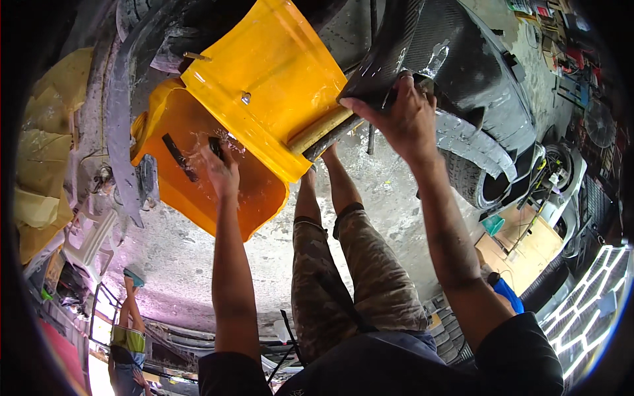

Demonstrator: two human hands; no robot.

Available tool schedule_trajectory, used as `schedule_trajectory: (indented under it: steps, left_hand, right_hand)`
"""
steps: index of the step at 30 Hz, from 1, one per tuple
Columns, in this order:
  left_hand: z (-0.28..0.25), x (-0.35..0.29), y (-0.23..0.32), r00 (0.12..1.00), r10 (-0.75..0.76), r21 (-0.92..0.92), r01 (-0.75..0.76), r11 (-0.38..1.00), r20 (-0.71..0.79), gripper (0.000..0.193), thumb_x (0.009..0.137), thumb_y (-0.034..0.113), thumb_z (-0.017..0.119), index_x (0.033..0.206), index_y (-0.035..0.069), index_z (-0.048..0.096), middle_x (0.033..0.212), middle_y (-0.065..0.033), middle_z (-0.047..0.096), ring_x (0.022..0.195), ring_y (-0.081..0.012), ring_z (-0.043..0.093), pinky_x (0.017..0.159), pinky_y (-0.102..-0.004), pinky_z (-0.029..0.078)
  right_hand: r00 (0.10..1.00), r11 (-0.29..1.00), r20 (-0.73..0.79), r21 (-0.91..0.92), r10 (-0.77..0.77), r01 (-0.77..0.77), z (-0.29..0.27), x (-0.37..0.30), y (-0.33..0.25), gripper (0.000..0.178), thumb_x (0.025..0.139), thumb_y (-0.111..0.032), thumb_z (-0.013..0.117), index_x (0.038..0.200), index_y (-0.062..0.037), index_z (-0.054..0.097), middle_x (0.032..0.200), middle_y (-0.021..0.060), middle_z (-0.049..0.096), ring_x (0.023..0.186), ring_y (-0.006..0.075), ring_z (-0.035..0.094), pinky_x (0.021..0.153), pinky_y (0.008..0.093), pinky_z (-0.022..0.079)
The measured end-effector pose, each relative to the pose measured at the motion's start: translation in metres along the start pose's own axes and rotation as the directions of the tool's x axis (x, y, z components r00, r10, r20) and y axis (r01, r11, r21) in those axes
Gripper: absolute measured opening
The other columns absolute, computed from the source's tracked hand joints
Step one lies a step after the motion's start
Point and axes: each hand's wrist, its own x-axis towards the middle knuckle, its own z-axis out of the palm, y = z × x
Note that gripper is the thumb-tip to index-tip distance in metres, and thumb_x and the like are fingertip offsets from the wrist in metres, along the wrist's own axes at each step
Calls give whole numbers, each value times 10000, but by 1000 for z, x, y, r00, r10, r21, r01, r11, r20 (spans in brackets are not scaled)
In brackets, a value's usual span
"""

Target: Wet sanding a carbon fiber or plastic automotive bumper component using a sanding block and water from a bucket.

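The left hand (223,170) reaches over the open yellow bin (265,210), its fingertips curled around what seems to be a small black piece (215,147), though the splashes and blur there make the grip hard to judge. Just to the left of those fingers, a dark strip (179,158) lies slanted within the bin, and clear drops of liquid show around the knuckles. Above and to the right of the same fingers, the bin's yellow lid (264,63) tilts upward, with a bolt (246,98) on its face. The right hand (408,119) is at the lower edge of a glossy black panel (413,49), its thumb stretched out to the left and its other fingers bent over the surface; whether they pinch the edge or only press on it, I cannot tell. The panel extends above and to the right of these fingers, wet streaks shining on it. A dark bar (333,137) sits below and left of the right thumb, beside a yellow tube (320,131). Below and right of the right fingers is a tyre (465,179). Lower down, between the 2 forearms, are 2 legs in patterned shorts (320,264) on the grey floor (185,254).
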Motion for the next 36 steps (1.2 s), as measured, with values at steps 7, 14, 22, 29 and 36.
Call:
schedule_trajectory:
  steps: [7, 14, 22, 29, 36]
  left_hand:
    - [-8, -41, 56, 967, -140, -289, 199, 936, 212, 576, 989, 375, 617, 1391, 14, 418, 1300, -200, 530, 1127, -315, 576, 969, -413, 468]
    - [15, 0, 310, 922, 376, -529, -367, 765, -95, 508, 966, 262, 680, 1301, -40, 445, 1177, -273, 521, 1035, -408, 580, 895, -447, 489]
    - [26, -53, 211, 973, -12, -585, 148, 797, 230, 405, 973, 174, 654, 1287, 19, 451, 1082, -133, 537, 964, -231, 554, 855, -372, 480]
    - [1, -31, 285, 936, -148, -760, 347, 550, 321, 450, 921, 159, 710, 1274, -2, 482, 1045, -171, 543, 930, -283, 552, 823, -394, 472]
    - [14, 11, 322, 988, 150, -763, -75, 642, 29, 212, 932, 69, 647, 1086, -63, 588, 1033, -237, 582, 922, -400, 585, 819, -424, 479]
  right_hand:
    - [969, 972, -128, -70, 213, -223, 1, 0, 11, 802, 812, -771, 596, 872, 29, 597, 674, 146, 655, 746, 353, 655, 965, 486, 357]
    - [976, 984, -138, -34, 170, -176, -11, 18, 26, 720, 994, -641, 404, 730, -17, 649, 701, 237, 658, 735, 454, 662, 687, 510, 499]
    - [961, 952, -82, 185, 263, -245, -27, 19, 38, 672, 944, -578, 614, 681, 40, 581, 564, 156, 516, 528, 223, 494, 577, 376, 434]
    - [996, 999, 77, 41, 32, -35, -42, 21, 49, 640, 939, -569, 617, 678, 15, 604, 584, 181, 551, 548, 342, 574, 579, 421, 458]
    - [997, 993, 25, -98, 73, -70, -29, 13, 47, 684, 936, -639, 549, 708, -4, 662, 643, 192, 624, 688, 409, 660, 633, 469, 501]
